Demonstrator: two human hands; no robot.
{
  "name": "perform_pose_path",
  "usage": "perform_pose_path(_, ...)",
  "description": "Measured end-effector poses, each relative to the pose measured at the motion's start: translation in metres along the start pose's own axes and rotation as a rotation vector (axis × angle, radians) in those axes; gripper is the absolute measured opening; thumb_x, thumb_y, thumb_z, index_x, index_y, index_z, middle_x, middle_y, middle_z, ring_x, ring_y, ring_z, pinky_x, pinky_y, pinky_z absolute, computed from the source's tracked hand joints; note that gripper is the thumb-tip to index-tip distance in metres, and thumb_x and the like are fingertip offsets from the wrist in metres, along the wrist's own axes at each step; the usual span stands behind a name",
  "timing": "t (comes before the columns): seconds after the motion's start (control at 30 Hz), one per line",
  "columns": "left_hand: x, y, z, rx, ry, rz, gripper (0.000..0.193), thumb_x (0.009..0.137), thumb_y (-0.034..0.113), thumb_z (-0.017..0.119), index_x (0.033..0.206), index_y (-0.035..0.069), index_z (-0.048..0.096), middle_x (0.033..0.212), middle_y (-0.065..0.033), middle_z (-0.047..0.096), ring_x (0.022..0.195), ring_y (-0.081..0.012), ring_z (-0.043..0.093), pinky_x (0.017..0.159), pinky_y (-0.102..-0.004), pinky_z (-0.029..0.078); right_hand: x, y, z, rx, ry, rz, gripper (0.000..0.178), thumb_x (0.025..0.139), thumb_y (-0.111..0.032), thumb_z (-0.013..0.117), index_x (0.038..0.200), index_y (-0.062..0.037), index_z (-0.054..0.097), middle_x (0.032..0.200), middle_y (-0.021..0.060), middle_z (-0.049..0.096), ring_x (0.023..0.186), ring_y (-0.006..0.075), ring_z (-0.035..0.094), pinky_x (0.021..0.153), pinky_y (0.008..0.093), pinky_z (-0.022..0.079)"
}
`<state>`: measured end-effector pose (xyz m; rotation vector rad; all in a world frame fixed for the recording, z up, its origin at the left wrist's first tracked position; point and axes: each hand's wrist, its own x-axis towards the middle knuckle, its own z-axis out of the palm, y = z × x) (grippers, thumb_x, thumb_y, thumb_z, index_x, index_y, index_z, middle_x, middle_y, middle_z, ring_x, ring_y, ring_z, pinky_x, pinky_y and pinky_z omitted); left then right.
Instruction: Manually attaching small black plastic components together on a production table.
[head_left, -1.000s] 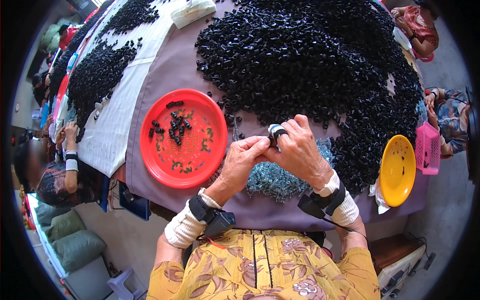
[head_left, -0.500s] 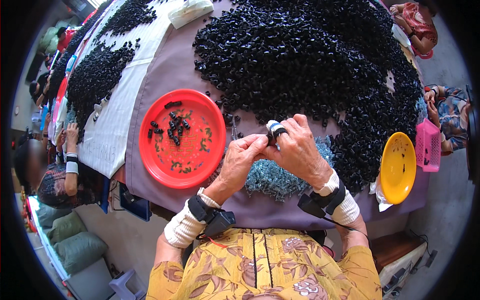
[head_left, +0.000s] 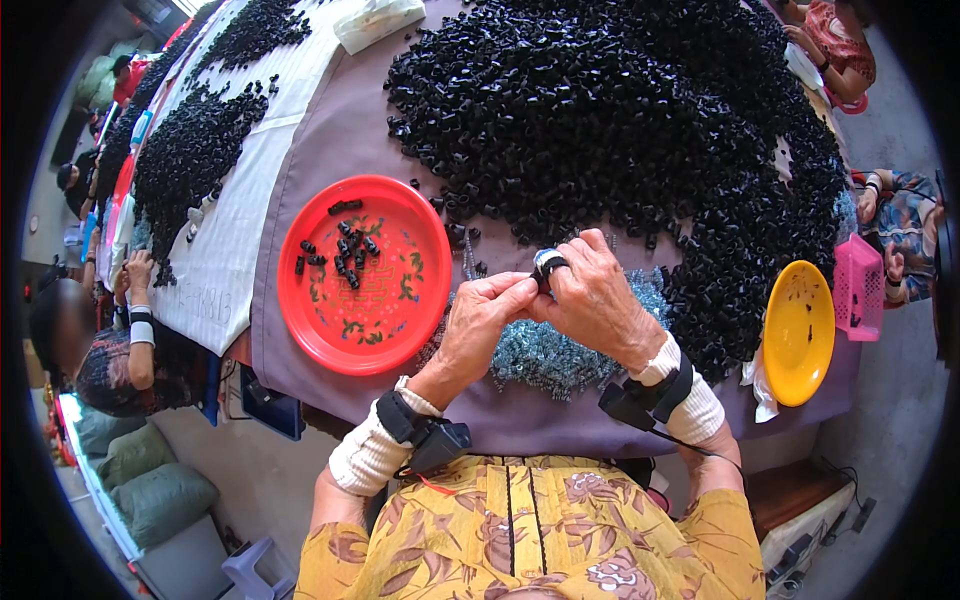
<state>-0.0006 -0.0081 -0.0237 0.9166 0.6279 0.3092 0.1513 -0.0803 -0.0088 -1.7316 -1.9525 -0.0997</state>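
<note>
My left hand [head_left: 474,325] and my right hand [head_left: 592,300] meet above the near part of the table, fingertips pinched together. Between them is a small black plastic piece [head_left: 541,283], mostly hidden by my fingers. White and black bands wrap a finger of my right hand. Under and behind my hands lies a heap of small clear bluish pieces [head_left: 555,360]. To the left, a red plate [head_left: 320,345] carries several black pieces [head_left: 352,255], some joined in short stubs. Beyond my hands spreads a large pile of small black pieces [head_left: 560,130].
At the right edge of the purple-covered table [head_left: 300,385] stand a yellow plate [head_left: 785,365] and a pink basket [head_left: 858,285]. A white packet [head_left: 378,24] lies at the far side. Other people work at the left and right. Filled sacks [head_left: 165,505] rest at lower left.
My hands stay almost in place, with the fingers shifting slightly around the black piece. At the right, a co-worker's hands have moved away from the table edge.
</note>
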Motion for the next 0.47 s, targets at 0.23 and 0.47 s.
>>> perform_pose_path(0.23,0.002,-0.002,0.002,0.008,0.023,0.043,0.024,0.091,0.018,0.055,0.1,-0.003,0.063,0.087,-0.0032,0.063,0.081,-0.0079,0.058,0.075,-0.0233,0.048,-0.003,0.003,0.007,0.063,0.025,-0.05,0.022,0.069,-0.018,0.066,0.06,-0.0016,0.055,0.062,0.0095,0.054,0.065,0.0236,0.053,0.072,0.0377,0.039)
perform_pose_path(0.47,-0.002,0.001,0.001,0.053,0.008,0.013,0.026,0.092,0.017,0.052,0.104,-0.006,0.06,0.095,-0.007,0.063,0.086,-0.0114,0.059,0.082,-0.0263,0.048,-0.002,0.005,0.006,0.118,0.0,-0.054,0.023,0.07,-0.02,0.067,0.061,-0.002,0.056,0.061,0.0084,0.053,0.064,0.0232,0.053,0.075,0.0389,0.039)
